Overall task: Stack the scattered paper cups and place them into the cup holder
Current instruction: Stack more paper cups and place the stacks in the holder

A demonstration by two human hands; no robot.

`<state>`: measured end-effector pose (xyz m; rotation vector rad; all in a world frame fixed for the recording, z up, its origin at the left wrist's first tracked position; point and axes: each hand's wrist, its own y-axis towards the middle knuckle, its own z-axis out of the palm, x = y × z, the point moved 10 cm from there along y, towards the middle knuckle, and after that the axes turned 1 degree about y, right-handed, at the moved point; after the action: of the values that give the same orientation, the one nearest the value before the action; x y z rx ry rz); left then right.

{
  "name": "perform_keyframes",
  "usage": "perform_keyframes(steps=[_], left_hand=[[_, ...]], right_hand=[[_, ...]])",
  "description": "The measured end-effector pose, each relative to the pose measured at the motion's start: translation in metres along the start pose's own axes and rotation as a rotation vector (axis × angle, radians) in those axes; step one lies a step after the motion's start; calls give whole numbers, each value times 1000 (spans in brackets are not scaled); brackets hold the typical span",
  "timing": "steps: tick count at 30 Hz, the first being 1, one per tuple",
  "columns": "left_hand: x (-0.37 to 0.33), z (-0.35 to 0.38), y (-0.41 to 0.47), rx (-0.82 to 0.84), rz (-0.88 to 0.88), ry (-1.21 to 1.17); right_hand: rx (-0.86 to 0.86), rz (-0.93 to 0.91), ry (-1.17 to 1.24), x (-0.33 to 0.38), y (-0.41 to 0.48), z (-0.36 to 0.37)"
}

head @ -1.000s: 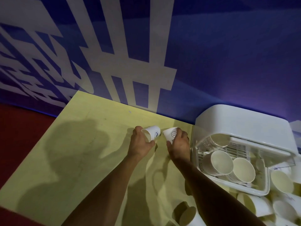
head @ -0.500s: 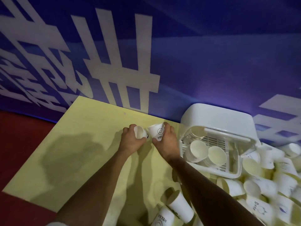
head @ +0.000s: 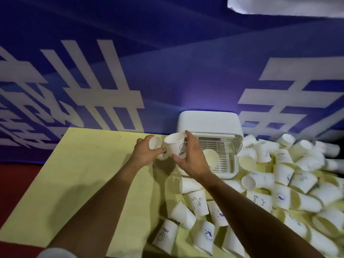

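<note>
Left hand (head: pixel 144 153) is curled round a paper cup (head: pixel 155 145). Right hand (head: pixel 191 157) pinches a second cup (head: pixel 176 147), held mouth-up and slightly tilted just beside the first. Cup holder (head: pixel 210 121) lies immediately right, nearer the right hand. Nesting is judged pending.

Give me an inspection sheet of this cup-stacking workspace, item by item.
Surface: yellow table, arm shadows on it.
Job's things: white cup holder against the wall, one stored cup lying inside; loose cups heaped at right.
Clutter: nothing seen.
Hands: left hand grips a tipped cup; right hand holds a smiley cup beside it.
Cables: nothing seen.
Surroundings: blue wall with white characters; red floor at left.
</note>
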<state>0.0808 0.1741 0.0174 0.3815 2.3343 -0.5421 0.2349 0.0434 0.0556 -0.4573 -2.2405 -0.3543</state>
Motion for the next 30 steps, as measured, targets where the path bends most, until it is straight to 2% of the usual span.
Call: perform_keyframes(steps=[4,11,20,30], left_hand=[[-38,4,-5,15,94,-41],[-72,36,-22,81,138,-100],[-68,65,-32,139,144,-80],[-70,69,-37,129,131,-114]], right_hand=[[-86,29,10,-28,-17,-44],[-198,82,34,-74,-39,-86],[-201,138,37,-98,-29,-78],[-158,155,-132,-117,-39,-64]])
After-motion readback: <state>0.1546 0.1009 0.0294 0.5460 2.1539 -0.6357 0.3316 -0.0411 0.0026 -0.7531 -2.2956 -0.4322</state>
